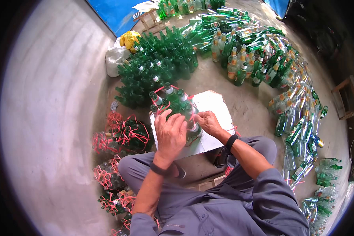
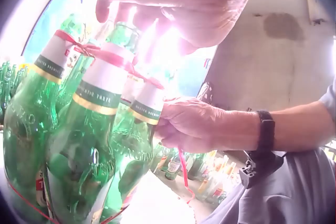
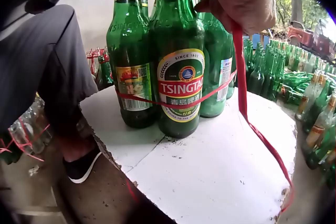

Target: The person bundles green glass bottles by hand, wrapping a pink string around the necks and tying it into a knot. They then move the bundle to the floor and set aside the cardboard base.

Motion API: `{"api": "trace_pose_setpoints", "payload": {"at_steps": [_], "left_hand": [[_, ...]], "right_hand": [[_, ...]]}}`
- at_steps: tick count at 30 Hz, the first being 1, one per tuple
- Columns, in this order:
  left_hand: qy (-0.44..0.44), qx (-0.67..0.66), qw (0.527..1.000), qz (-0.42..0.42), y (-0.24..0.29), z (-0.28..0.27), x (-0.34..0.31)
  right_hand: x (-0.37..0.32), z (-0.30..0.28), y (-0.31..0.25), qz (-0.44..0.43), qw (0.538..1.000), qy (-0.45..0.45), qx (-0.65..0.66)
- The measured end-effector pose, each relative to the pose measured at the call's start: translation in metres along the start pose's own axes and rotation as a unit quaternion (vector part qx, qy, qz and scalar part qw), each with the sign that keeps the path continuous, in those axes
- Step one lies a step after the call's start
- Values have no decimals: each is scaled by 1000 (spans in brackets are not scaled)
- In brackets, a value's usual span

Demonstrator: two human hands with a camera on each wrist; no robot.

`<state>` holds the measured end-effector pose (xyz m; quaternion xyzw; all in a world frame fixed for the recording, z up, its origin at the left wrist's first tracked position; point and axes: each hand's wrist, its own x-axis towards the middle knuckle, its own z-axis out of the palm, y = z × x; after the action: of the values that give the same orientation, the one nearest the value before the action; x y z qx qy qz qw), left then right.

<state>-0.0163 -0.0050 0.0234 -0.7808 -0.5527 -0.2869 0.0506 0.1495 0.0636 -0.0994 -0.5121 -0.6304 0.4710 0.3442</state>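
Several green beer bottles stand upright in a tight cluster on a white board. A thin red strap circles their lower bodies, and more red strap runs round their necks. My right hand, beside the necks, pinches a length of red strap whose tail hangs down to the board's edge. Over the near bottle tops is my left hand, its fingers loosely bent; glare in the left wrist view hides part of its fingertips.
Many green bottles stand beyond the board, close to the wall. Heaps of lying bottles curve round the right side. Bundles tied with red strap sit at the left. A wooden stool is at the far right.
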Motion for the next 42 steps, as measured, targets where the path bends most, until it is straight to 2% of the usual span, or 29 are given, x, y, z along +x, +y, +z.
{"api": "trace_pose_setpoints", "payload": {"at_steps": [3, 5, 11, 19, 22, 30, 35, 39, 42], "left_hand": [[-26, -36, 999, 14, -14, 10, 9], [-97, -66, 993, 8, -22, 22, 10], [-153, -76, 985, -21, -27, 27, 11], [-187, -96, 977, -30, -28, 26, 13], [-176, -93, 980, -30, -25, 29, 13], [-159, -70, 984, -26, -24, 28, 16], [-99, -43, 994, -24, -25, 16, 23], [-104, -19, 994, -13, -26, 5, 26], [-134, -41, 989, -49, -34, 0, 22]], "right_hand": [[4, 0, 0, 47, 999, -5, 10], [6, -1, -3, 68, 998, -5, -6], [15, 1, -1, 135, 990, -32, -30], [29, 5, 9, 165, 982, -81, -45], [28, 5, 2, 180, 979, -69, -68], [21, 6, 3, 128, 990, -60, -12], [19, -1, -6, 73, 995, -60, 14], [15, -11, -20, 65, 993, -90, 33], [16, -14, -21, 49, 993, -101, 32]]}}
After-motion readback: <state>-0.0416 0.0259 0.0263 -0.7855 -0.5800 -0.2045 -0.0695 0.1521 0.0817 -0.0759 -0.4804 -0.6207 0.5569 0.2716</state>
